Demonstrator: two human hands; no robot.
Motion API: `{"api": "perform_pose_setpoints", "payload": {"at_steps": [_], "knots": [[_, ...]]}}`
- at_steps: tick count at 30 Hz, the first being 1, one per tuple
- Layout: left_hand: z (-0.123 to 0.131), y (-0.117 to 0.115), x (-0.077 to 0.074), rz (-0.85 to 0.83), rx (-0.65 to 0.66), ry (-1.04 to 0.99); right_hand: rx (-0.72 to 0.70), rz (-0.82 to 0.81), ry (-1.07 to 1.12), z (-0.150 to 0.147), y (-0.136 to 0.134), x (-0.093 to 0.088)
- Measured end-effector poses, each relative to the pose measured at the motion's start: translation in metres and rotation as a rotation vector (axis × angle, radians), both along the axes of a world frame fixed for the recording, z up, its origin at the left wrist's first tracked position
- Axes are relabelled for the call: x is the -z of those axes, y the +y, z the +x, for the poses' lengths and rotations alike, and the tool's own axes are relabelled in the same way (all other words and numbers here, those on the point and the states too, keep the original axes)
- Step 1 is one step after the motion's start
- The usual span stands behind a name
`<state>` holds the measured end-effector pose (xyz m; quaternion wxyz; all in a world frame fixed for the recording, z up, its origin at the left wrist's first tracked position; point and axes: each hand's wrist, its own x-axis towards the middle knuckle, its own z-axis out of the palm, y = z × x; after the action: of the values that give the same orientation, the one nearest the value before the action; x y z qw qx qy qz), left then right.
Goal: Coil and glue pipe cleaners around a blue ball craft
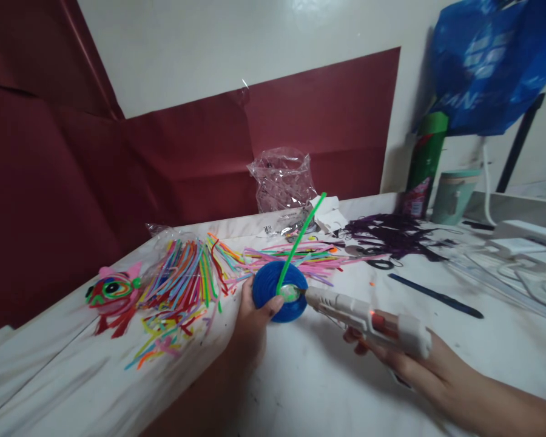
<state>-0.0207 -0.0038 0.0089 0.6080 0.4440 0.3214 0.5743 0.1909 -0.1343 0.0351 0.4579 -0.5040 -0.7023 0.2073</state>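
Observation:
My left hand (255, 312) grips a round blue disc (266, 288) with a pale centre, its thumb pressing the lower end of a green pipe cleaner (303, 233) against that centre. The pipe cleaner slants up and to the right. In my right hand (391, 349) is a white glue gun (346, 309) with a small orange-red light. Its nozzle points left and reaches the disc's pale centre; whether it touches I cannot tell. Left of the disc lie bundles of coloured pipe cleaners (177, 273), and cut pieces (164, 340) are scattered in front of them.
A colourful animal-face figure (113, 294) stands at the far left. Behind are a clear plastic bag (282, 182) and dark purple strands (386, 233). To the right lie black scissors (380, 262), a dark blue strip (437, 295), white chargers with cables (514, 249) and a green cup (455, 194).

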Motion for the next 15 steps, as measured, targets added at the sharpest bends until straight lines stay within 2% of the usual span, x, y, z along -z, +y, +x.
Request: {"api": "perform_pose_setpoints", "payload": {"at_steps": [3, 8, 15], "knots": [[0.0004, -0.0008, 0.0002, -0.023, -0.014, -0.005, -0.010, -0.024, -0.015, 0.0006, -0.0005, 0.0025], [0.0008, -0.0042, -0.0024, 0.001, 0.024, 0.003, 0.051, -0.011, 0.069, -0.0024, -0.0001, 0.0055], [0.0011, -0.0029, -0.0001, -0.009, 0.007, 0.028, 0.014, -0.020, 0.047, -0.0048, -0.0006, 0.0002]]}}
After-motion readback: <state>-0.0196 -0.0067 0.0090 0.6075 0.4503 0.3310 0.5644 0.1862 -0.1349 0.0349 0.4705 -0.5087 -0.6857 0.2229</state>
